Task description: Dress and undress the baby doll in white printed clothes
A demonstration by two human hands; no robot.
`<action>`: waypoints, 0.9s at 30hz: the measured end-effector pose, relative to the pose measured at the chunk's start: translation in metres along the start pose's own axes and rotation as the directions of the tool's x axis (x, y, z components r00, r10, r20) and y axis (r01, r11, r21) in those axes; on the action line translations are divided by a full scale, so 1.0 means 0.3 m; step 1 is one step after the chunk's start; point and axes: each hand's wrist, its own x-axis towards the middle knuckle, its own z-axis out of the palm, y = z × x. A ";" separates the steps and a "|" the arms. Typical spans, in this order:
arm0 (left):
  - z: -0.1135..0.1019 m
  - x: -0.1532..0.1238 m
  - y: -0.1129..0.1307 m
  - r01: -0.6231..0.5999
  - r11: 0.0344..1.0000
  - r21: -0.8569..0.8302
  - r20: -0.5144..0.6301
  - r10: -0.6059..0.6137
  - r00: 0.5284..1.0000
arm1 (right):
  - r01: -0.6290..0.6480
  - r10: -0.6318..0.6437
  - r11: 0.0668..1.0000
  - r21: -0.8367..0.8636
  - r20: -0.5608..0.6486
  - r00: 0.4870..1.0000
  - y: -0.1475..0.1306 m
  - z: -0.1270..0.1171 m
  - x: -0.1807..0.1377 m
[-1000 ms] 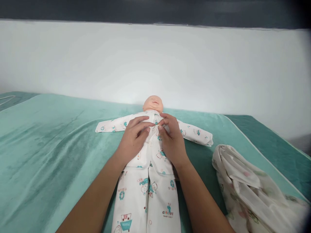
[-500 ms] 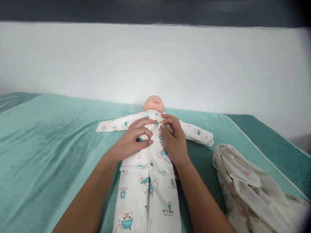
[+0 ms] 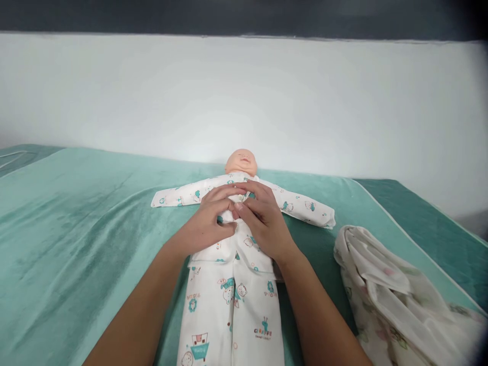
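A baby doll lies on its back on a teal blanket, dressed in a white printed sleepsuit with both sleeves spread out. My left hand and my right hand meet on the doll's chest. The fingers of both hands are curled and pinch the front of the sleepsuit near its opening. My forearms hide part of the suit's waist.
A crumpled white printed cloth lies on the blanket to the right of the doll. A white wall rises behind the bed. A darker teal sheet shows at the right edge.
Both hands slid a little down the doll's chest, from the collar toward the mid-chest. The fingertips have come closer together on the fabric.
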 end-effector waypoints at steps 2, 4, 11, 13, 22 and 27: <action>0.005 0.001 0.005 -0.005 1.000 0.027 -0.010 0.006 1.000 | -0.020 0.020 1.000 0.009 0.029 0.999 -0.001 -0.002 0.002; 0.013 0.002 0.008 -0.014 0.998 0.067 -0.028 0.016 0.999 | -0.045 0.043 0.999 0.022 0.057 0.997 -0.002 -0.004 0.004; 0.046 0.006 0.008 -0.038 0.986 0.163 -0.123 0.058 0.991 | -0.118 0.104 0.982 0.147 0.100 0.990 -0.012 -0.020 0.013; 0.048 0.007 0.008 -0.053 0.981 0.186 -0.136 0.079 0.988 | -0.126 0.109 0.977 0.175 0.104 0.989 -0.014 -0.025 0.015; -0.004 -0.001 0.011 -0.084 0.992 0.098 0.027 0.081 0.996 | -0.194 0.170 0.934 0.299 0.106 0.980 -0.002 -0.029 0.009; -0.023 -0.003 -0.005 -0.070 0.996 0.063 0.112 0.063 0.992 | -0.222 0.195 0.912 0.346 0.111 0.974 -0.003 -0.030 0.009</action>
